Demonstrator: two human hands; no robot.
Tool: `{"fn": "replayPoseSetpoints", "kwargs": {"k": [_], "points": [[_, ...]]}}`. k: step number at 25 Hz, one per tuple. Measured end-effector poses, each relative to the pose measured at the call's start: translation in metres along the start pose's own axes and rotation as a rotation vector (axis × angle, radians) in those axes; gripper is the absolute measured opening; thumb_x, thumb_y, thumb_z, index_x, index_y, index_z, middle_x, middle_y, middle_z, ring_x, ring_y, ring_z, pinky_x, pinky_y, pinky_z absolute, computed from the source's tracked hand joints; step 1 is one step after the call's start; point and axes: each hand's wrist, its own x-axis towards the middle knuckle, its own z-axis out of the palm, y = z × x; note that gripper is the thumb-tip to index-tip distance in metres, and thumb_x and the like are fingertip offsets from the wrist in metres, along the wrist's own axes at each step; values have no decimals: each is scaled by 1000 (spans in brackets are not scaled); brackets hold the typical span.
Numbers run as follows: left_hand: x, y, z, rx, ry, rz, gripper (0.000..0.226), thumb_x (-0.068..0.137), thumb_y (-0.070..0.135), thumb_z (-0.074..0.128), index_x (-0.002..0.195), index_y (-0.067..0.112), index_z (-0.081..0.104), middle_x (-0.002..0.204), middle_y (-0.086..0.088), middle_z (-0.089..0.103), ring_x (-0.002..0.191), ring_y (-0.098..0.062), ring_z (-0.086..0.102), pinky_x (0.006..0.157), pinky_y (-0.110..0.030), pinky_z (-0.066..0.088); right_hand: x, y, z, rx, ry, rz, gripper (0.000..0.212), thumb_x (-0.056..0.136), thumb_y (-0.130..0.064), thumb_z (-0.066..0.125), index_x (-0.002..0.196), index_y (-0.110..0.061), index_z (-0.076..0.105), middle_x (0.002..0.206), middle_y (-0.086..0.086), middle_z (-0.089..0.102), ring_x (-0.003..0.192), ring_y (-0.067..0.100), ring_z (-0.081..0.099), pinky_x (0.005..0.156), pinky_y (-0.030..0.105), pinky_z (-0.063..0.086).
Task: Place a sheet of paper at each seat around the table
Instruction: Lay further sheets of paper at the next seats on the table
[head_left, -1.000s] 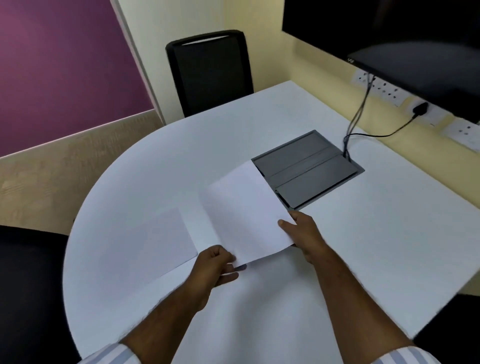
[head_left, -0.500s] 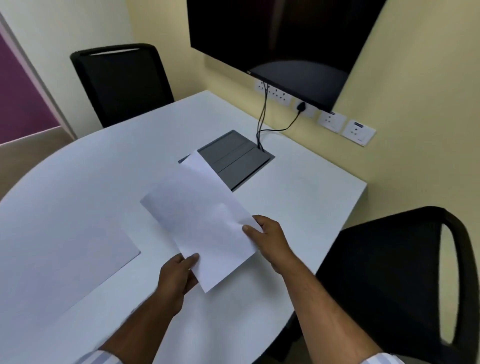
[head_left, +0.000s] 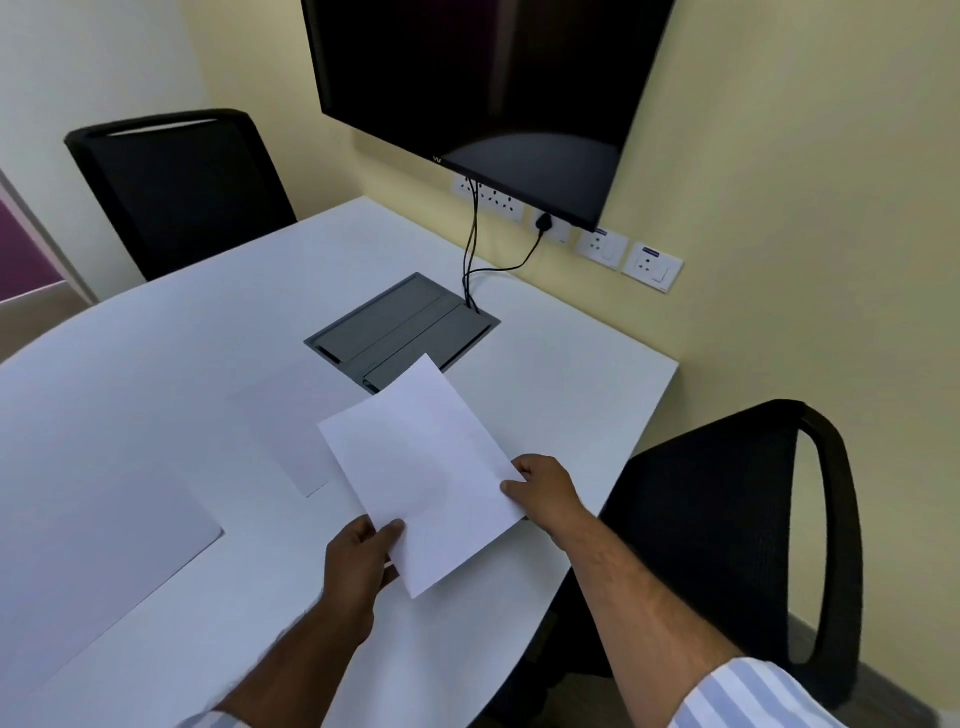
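Paper (head_left: 426, 467), held above the table (head_left: 571, 384) at centre frame, long axis slanting from lower edge toward the upper right, pinched at its lower left edge by the left hand (head_left: 358, 564) and at its right edge by the right hand (head_left: 545, 493), so reaching up and away from both grips, with the right hand nearer the chair (head_left: 727, 545) at lower right, probably the next seat to serve. Counted left to right: one laid sheet (head_left: 104, 545) at lower left, one held paper, possibly more beneath it; two chairs, the far chair (head_left: 176, 192) at upper left.
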Motion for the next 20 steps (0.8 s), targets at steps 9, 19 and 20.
{"fn": "replayPoseSetpoints", "kwargs": {"k": [9, 19, 20], "points": [[9, -38, 124, 123, 177, 103, 43, 84, 7, 81, 115, 19, 55, 109, -9, 65, 98, -29, 69, 66, -32, 62, 84, 59, -78, 39, -58, 162, 10, 90, -6, 72, 99, -5, 74, 109, 17, 75, 103, 37, 73, 82, 50, 63], [77, -70, 170, 307, 66, 1, 25, 91, 8, 69, 114, 18, 73, 120, -1, 68, 103, -24, 70, 88, -43, 64, 165, 109, -81, -56, -1, 242, 11, 85, -5, 74, 90, -14, 74, 104, 13, 77, 96, 35, 75, 86, 53, 64], [82, -72, 171, 327, 42, -24, 27, 91, 9, 70, 117, 17, 71, 120, -1, 68, 104, -26, 70, 92, -46, 62, 169, 115, -81, -71, 24, 251, 11, 84, -6, 74, 91, -14, 74, 103, 12, 77, 96, 34, 75, 87, 53, 63]]}}
